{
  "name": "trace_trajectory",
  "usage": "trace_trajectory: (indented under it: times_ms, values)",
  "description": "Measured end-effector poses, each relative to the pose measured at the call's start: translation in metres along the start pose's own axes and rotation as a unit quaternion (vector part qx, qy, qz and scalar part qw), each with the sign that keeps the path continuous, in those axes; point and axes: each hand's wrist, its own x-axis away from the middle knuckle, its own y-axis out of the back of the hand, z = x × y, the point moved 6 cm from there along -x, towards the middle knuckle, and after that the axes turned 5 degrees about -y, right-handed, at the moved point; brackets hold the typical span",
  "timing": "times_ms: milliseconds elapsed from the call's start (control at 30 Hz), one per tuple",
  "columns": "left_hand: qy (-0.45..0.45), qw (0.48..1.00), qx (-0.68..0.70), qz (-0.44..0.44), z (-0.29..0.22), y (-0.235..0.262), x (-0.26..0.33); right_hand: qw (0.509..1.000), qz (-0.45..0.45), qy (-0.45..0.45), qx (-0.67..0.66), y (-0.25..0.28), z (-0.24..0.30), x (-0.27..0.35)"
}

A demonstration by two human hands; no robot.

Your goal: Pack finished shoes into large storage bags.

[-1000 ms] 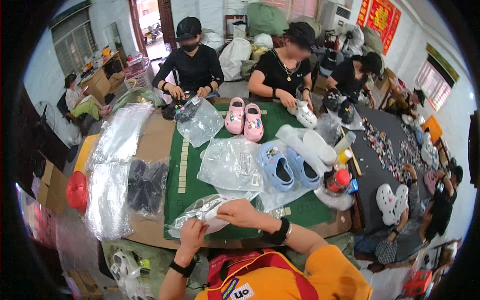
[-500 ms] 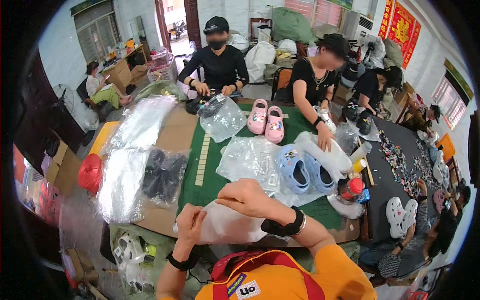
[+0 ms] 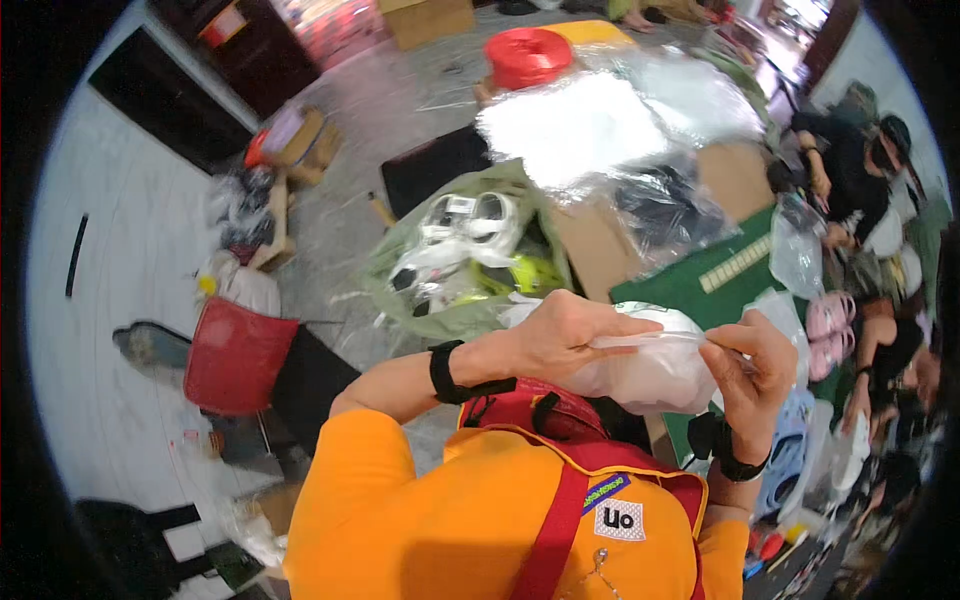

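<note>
- Both grips pinching one clear bag (image 3: 650, 365) of white shoes: left hand (image 3: 565, 335) on top edge, right hand (image 3: 750, 370) at its end.
- Held at chest height, beside green counter (image 3: 700, 290).
- Seemingly packed already; mouth not visibly sealed.
- Green sack (image 3: 465, 260) below holding finished packs.

The person is wearing an orange short-sleeved top under a red vest with yellow piping and a small white patch on it; the left hand (image 3: 570, 335) and right hand (image 3: 760, 375) are bare, each wrist carrying a black band
</note>
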Motion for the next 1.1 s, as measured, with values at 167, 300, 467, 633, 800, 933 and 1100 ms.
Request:
trace_trajectory:
  times_ms: [167, 300, 467, 633, 800, 933, 1100]
  values:
    - [0.127, 0.98, 0.041, -0.149, 0.051, 0.092, 0.099, 0.924, 0.071, -0.229, -0.298, -0.107, -0.059, -0.042]
    - [0.215, 0.953, -0.028, -0.21, 0.06, 0.163, 0.156, 0.877, 0.056, -0.367, -0.306, -0.203, -0.139, -0.027]
    - [0.279, 0.897, -0.144, -0.311, 0.088, 0.216, 0.194, 0.927, 0.113, -0.355, -0.035, -0.322, -0.211, 0.047]
    - [0.325, 0.801, -0.257, -0.432, 0.16, 0.22, 0.235, 0.827, 0.155, -0.531, -0.096, -0.384, -0.241, 0.085]
    - [0.278, 0.767, -0.195, -0.545, 0.17, 0.211, 0.256, 0.693, 0.195, -0.631, -0.289, -0.403, -0.258, 0.102]
    - [0.324, 0.726, -0.063, -0.604, 0.152, 0.235, 0.273, 0.671, 0.061, -0.654, -0.345, -0.402, -0.272, 0.124]
    - [0.285, 0.7, 0.015, -0.654, 0.163, 0.213, 0.289, 0.6, 0.04, -0.682, -0.416, -0.404, -0.259, 0.132]
